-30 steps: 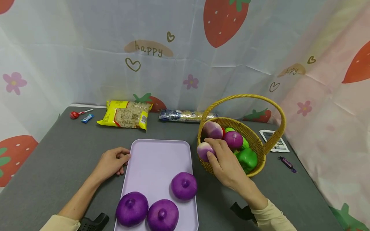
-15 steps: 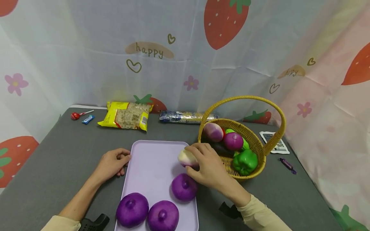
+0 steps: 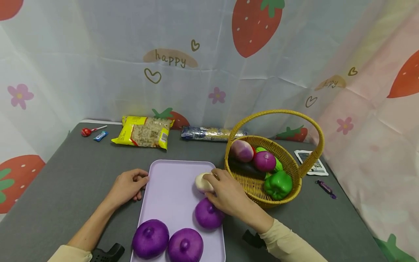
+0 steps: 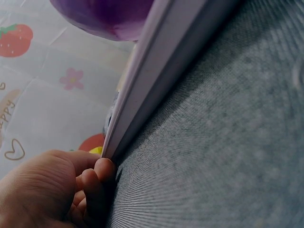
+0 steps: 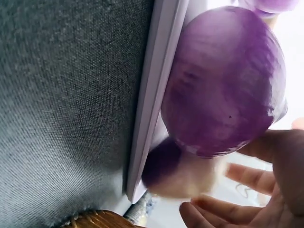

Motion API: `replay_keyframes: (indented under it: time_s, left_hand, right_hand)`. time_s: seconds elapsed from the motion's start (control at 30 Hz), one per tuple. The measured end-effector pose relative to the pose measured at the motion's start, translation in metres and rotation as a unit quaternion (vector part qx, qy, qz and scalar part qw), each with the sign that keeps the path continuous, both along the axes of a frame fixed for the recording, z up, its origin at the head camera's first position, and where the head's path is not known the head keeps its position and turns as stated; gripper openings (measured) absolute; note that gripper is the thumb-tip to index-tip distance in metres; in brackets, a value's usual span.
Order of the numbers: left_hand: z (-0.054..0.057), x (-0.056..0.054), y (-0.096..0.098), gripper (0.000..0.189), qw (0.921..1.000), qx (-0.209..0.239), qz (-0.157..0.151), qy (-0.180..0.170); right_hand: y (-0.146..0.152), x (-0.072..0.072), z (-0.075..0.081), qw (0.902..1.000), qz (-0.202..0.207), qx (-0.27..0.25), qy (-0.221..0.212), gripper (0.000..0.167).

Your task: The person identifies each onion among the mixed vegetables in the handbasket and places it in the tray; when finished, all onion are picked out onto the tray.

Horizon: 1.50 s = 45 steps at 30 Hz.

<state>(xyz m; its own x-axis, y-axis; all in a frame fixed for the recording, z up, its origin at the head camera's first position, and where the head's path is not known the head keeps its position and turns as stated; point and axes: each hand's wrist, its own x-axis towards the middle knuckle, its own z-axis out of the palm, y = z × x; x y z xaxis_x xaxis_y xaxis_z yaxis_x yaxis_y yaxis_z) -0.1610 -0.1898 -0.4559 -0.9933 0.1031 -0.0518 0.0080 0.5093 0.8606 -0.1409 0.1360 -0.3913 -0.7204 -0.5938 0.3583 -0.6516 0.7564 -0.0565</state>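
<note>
My right hand (image 3: 229, 193) holds a white-and-purple turnip (image 3: 203, 183) low over the right side of the lilac tray (image 3: 170, 182); fingers hide part of it. In the right wrist view the turnip (image 5: 190, 175) is blurred, below a purple onion (image 5: 228, 85) that my thumb is close to. Three purple onions lie on the tray: one right (image 3: 208, 214), one front left (image 3: 150, 239), one front middle (image 3: 185, 244). My left hand (image 3: 129, 186) pinches the tray's left rim between thumb and finger; the left wrist view shows this hand (image 4: 52, 185) at the rim.
A yellow wicker basket (image 3: 291, 154) right of the tray holds a turnip (image 3: 242, 151), an onion (image 3: 264, 161), a green pepper (image 3: 278, 185) and a dark eggplant. Behind lie a yellow snack bag (image 3: 144, 131), a long shiny packet (image 3: 206, 133), a lollipop (image 3: 86, 132) and candies.
My right hand has lifted the turnip out of the basket and carried it left and down over the tray. The left hand has stayed at the rim.
</note>
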Motion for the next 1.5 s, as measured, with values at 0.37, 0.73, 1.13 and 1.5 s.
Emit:
replay_keyframes:
  time_s: [0.37,0.73,1.13,1.5]
  left_hand:
    - [0.001,-0.001,0.000,0.032,1.0000,-0.005,0.001,0.000]
    - [-0.001,0.000,0.001,0.032,1.0000,-0.009,0.000,-0.002]
    - [-0.003,-0.001,0.000,0.030,0.9999,-0.015,0.001,-0.009]
    - [-0.003,-0.002,0.000,0.030,0.9999,-0.013,0.000,-0.009]
  right_hand:
    - [0.001,0.002,0.000,0.9999,-0.005,0.011,-0.009,0.034]
    - [0.003,0.002,-0.001,0.9999,-0.004,0.009,-0.008,0.033]
    - [0.004,0.003,-0.001,0.9999,-0.001,0.010,0.005,0.037]
    - [0.010,0.003,0.015,0.9995,0.004,-0.015,0.028,0.033]
